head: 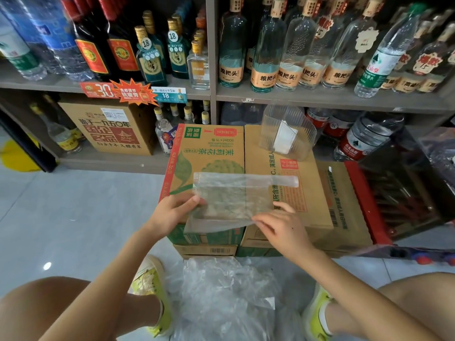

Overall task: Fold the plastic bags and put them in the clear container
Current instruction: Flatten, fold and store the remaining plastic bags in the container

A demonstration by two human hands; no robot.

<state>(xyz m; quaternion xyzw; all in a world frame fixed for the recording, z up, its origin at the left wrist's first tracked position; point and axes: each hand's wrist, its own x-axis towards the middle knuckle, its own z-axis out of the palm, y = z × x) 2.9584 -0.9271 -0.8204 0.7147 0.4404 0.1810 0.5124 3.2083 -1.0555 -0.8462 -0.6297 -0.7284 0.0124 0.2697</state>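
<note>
One clear bag (229,200) lies flat across two boxes (209,153) set side by side. Both hands hold it: the left hand (176,212) pinches its left edge under the thumb, the right hand (280,228) pinches its near right edge with curled fingers. One container (301,134) stands far right on the boxes, one folded bag (284,140) inside. A pile (221,286) of bags, too crumpled to count, lies on the floor (86,212), near

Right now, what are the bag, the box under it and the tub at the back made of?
The bag looks like thin, soft plastic: see-through, a bit cloudy, crinkled. The box under it looks like brown cardboard, matte, with green print. The tub seems hard clear plastic, ribbed and shiny.
</note>
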